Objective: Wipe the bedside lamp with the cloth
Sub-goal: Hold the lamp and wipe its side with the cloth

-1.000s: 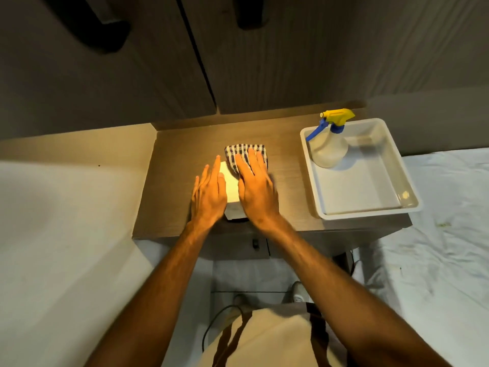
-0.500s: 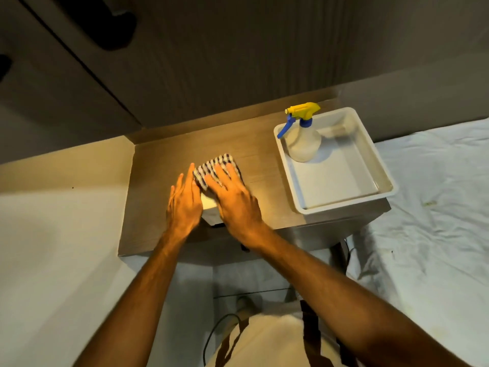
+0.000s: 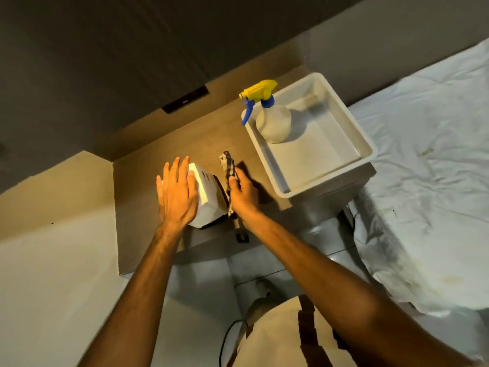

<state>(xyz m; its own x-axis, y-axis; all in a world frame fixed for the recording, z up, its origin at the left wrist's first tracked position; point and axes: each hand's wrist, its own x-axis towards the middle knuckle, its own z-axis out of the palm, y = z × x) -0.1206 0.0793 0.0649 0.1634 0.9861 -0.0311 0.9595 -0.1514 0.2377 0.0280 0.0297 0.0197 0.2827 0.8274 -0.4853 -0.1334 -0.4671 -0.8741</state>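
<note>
The left hand (image 3: 178, 193) lies flat, fingers spread wide, against the white lamp (image 3: 205, 197) at the tabletop's (image 3: 137, 192) centre. At the lamp's three o'clock side, the right hand (image 3: 242, 194) has its fingers closed around the checked cloth (image 3: 229, 166). At two o'clock a spray bottle (image 3: 272, 120) stands in a white tray (image 3: 360, 131).

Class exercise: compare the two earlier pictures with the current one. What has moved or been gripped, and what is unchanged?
The right hand has slid the checked cloth off the top of the white box-shaped lamp and down its right side, now gripping it bunched. The left hand stays flat against the lamp's left side. The yellow-and-blue spray bottle still stands in the white plastic tray.
</note>
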